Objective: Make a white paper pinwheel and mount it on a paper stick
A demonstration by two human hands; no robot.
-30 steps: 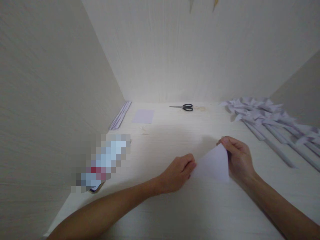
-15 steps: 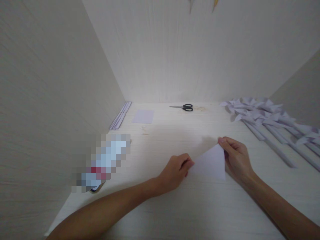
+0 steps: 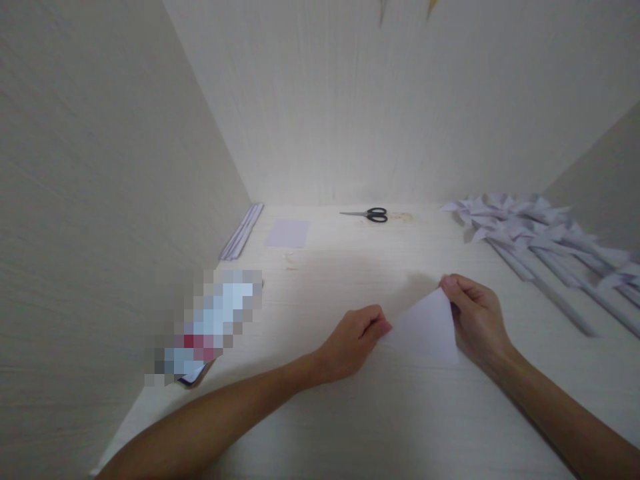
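A folded white sheet of paper (image 3: 427,330), triangular in outline, is stretched between my two hands above the pale table (image 3: 350,427). My left hand (image 3: 355,341) pinches its left corner between thumb and curled fingers. At the top right corner, the thumb and fingers of my right hand (image 3: 475,310) are closed on the paper. The lower right corner hangs free below my right hand. Whether the sheet is one layer or more along the fold cannot be made out.
Black-handled scissors (image 3: 373,214) lie near the back wall. A square paper (image 3: 287,233) and a bundle of paper strips (image 3: 242,232) rest at back left. A blurred-out phone (image 3: 215,327) lies left. Several paper pinwheels (image 3: 535,223) on rolled paper sticks are heaped at right.
Both hands still grip the paper. My right hand and the sheet have shifted very slightly to the right; the view has barely moved.
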